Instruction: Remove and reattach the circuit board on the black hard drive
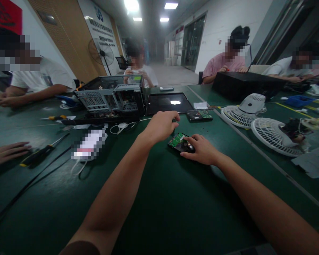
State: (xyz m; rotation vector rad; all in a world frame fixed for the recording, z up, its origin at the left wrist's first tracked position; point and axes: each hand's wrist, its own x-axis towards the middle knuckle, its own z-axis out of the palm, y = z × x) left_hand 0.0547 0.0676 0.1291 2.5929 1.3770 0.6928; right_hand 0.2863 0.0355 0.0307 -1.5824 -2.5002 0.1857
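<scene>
Two bare arms reach up from the bottom of the frame over a dark green tabletop, whose plain surface stretches between the forearms and across the lower centre. A grey seam runs diagonally from the upper middle to the lower right edge, to the right of both hands. The hard drive lies just right of centre, its green circuit board facing up. The right hand is clamped on its near right side, thumb along the near edge and fingers over the top. The left hand is just beyond the drive's upper left, wrist bent, fingers curled; whether they close on anything cannot be told.

At upper left of centre stands an opened computer case, its metal bays exposed. A shallow blue tray sits at the far right; its contents are too small to tell.

Behind the hands, a dark rimmed panel and a second drive bound the reach forward. White fan grilles crowd the right side beyond the seam. At left lie a phone-like device, blurred out, a yellow-and-black screwdriver and a black cable, with a co-worker's hand near the screwdriver.
</scene>
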